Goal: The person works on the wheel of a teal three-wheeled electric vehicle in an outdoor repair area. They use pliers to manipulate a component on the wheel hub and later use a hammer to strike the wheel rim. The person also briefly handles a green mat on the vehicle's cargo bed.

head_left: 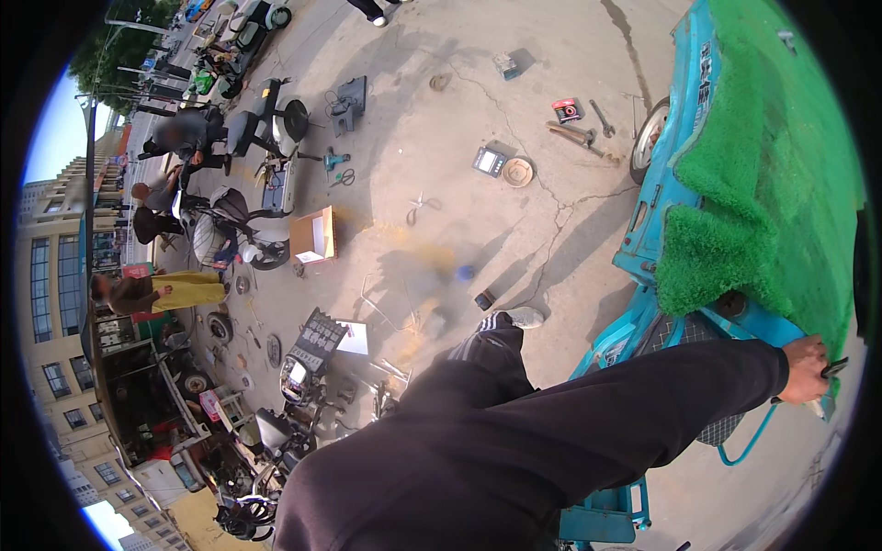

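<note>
My left arm in a dark sleeve stretches across to the right, beside a blue three-wheeled cart. At its end my left hand (804, 370) is closed round a dark-handled tool (835, 367); I cannot make out its kind. The hand is at the near edge of a green artificial turf mat (763, 184), which covers the cart's blue metal body (648, 230) and hangs in folds over the side. My right hand is out of view.
On the concrete lie a red box (567, 110), a hammer (574, 134), a round bowl (517, 173) and a cardboard box (314, 235). Parked scooters (216, 230) and several people stand at the left. A dismantled scooter (303, 386) is near my legs. My shoe (525, 318) is beside the cart.
</note>
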The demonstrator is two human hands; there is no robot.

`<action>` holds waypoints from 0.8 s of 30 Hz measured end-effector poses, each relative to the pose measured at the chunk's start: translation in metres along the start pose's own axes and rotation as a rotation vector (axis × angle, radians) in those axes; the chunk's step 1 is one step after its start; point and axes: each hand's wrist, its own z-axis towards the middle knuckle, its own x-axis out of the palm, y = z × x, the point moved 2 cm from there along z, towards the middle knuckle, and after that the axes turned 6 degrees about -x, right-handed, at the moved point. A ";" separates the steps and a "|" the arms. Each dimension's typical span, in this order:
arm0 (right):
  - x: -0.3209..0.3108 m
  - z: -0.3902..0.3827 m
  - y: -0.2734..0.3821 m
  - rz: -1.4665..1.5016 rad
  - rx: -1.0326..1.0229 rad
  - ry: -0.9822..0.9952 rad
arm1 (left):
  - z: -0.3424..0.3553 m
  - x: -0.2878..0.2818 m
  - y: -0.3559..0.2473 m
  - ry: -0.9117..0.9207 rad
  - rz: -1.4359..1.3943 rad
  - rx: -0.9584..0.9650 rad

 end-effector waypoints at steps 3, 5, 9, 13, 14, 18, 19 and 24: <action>0.001 -0.017 -0.017 -0.055 0.004 0.016 | -0.002 -0.013 -0.006 0.033 -0.064 -0.006; 0.002 -0.017 -0.025 -0.089 -0.011 0.015 | -0.001 -0.022 -0.003 -0.041 -0.054 -0.003; -0.001 -0.030 -0.043 -0.135 -0.017 0.039 | 0.000 -0.026 -0.004 -0.054 -0.052 -0.009; -0.003 -0.041 -0.057 -0.175 -0.031 0.061 | -0.003 -0.028 -0.005 -0.036 -0.049 -0.002; -0.005 -0.044 -0.060 -0.184 -0.033 0.063 | -0.003 -0.029 -0.006 -0.027 -0.045 0.001; -0.004 -0.052 -0.066 -0.214 -0.044 0.066 | -0.002 -0.031 -0.006 -0.015 -0.050 -0.004; -0.004 -0.052 -0.068 -0.221 -0.050 0.068 | -0.002 -0.031 -0.005 -0.012 -0.049 -0.009; -0.007 -0.056 -0.076 -0.251 -0.077 0.071 | -0.002 -0.031 -0.005 -0.036 -0.031 -0.001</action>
